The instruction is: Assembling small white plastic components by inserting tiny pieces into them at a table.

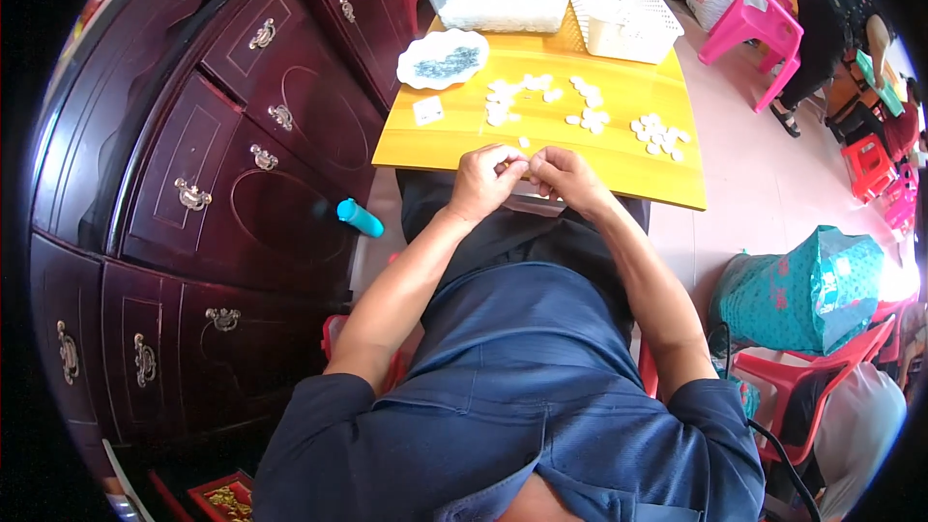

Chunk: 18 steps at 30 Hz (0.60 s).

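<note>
My left hand (486, 179) and my right hand (570, 179) meet over the near edge of a yellow wooden table (435, 152). The fingers of both are pinched, tip to tip; whatever lies between them is too small to make out. Just beyond the fingertips is a single small white piece (524, 141). Farther in, small round white pieces lie in loose clusters: one at the middle (498, 106), another to its right (594, 121), a third near the right edge (659, 135). A scalloped white dish (407, 69) at the left holds something dark; a small white square card (427, 111) lies before it.
A clear plastic bin (440, 0) with white contents and a white perforated basket (667, 37) stand at the table's back. Dark wooden cabinets (290, 174) line the left, with a turquoise bottle (360, 217) nearby. At right are a turquoise bag (802, 285), pink chairs (749, 24) and another person (836, 29).
</note>
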Each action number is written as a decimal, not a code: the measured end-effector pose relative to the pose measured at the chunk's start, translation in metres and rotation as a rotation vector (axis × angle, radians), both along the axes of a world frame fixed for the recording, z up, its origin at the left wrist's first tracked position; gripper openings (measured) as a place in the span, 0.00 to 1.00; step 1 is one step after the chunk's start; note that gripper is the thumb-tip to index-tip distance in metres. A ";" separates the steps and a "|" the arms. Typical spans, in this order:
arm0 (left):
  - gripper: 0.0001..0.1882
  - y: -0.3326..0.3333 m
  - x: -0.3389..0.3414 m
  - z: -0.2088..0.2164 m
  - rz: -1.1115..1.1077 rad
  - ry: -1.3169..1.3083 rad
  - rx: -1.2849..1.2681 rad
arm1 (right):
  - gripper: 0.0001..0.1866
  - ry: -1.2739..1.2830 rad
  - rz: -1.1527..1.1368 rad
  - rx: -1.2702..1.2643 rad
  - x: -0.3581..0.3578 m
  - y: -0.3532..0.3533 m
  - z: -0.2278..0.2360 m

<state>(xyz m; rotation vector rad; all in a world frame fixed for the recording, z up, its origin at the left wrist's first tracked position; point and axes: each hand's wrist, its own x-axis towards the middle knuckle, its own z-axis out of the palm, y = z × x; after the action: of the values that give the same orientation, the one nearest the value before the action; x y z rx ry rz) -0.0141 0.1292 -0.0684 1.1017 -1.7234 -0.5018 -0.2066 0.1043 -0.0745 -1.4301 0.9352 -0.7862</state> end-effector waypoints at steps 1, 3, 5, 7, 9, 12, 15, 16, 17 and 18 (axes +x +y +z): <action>0.06 -0.001 0.000 0.000 0.005 -0.004 0.000 | 0.12 -0.003 -0.004 -0.058 -0.002 -0.001 -0.002; 0.06 0.000 0.002 0.000 -0.023 -0.009 -0.016 | 0.12 -0.007 0.000 -0.114 0.001 0.000 0.001; 0.06 -0.002 0.005 -0.009 -0.027 0.031 0.029 | 0.09 0.241 -0.065 -0.349 0.004 0.005 0.010; 0.06 -0.005 0.006 -0.014 -0.039 0.069 0.070 | 0.08 0.283 -0.099 -0.604 0.003 0.005 0.010; 0.06 -0.008 0.006 -0.016 -0.119 0.242 0.377 | 0.07 0.320 -0.131 -0.860 0.003 0.006 0.012; 0.07 -0.006 0.007 -0.014 -0.152 0.284 0.385 | 0.06 0.363 -0.154 -0.845 0.005 0.010 0.017; 0.07 -0.003 0.005 -0.007 -0.146 0.254 0.341 | 0.06 0.334 -0.170 -0.831 0.005 0.010 0.015; 0.08 -0.001 0.005 -0.005 -0.125 0.221 0.297 | 0.07 0.300 -0.167 -0.707 0.006 0.010 0.014; 0.08 0.000 0.004 -0.002 -0.125 0.223 0.297 | 0.08 0.266 -0.164 -0.584 0.007 0.011 0.013; 0.08 0.001 0.004 0.000 -0.115 0.206 0.247 | 0.08 0.268 -0.163 -0.585 0.007 0.010 0.013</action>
<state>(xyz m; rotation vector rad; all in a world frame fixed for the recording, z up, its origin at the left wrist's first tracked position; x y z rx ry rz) -0.0101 0.1301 -0.0688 1.0845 -1.5783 -0.8890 -0.1993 0.1147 -0.0618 -2.0225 1.0862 -1.0636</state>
